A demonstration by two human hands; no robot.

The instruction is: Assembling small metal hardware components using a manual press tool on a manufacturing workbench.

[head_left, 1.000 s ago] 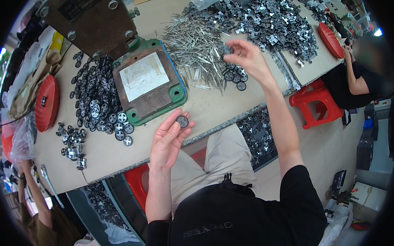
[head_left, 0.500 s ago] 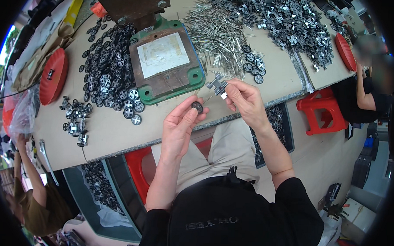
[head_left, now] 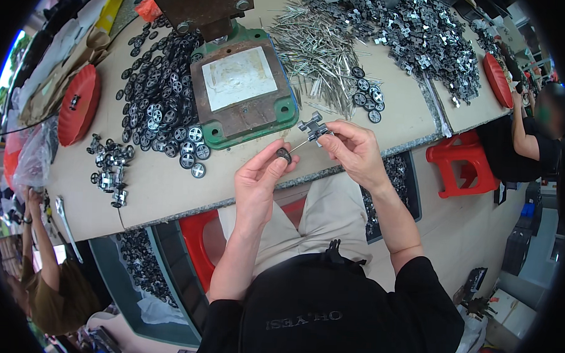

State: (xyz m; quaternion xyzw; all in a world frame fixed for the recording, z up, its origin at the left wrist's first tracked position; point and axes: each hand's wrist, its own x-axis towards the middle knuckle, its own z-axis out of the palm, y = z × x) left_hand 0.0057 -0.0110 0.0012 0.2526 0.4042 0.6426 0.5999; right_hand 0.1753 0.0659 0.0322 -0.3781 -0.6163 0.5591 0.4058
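Note:
My left hand pinches a small black toy wheel between thumb and fingers. A thin metal axle sticks out of the wheel toward the right. Held in the fingertips of my right hand is a dark grey toy-car chassis piece. The axle's far end is at the chassis's lower edge; whether it has entered a hole I cannot tell. Both hands are above the table's front edge, in front of a green-based press with a white pad on its plate.
Loose wheels are heaped left of the press. Metal axles and chassis pieces lie heaped to the right. Wheeled assemblies sit at left, near a red dish. Red stools and co-workers are on both sides.
The axle and the chassis piece have come together, and the chassis has turned slightly in my right hand. The whole view has shifted a little.

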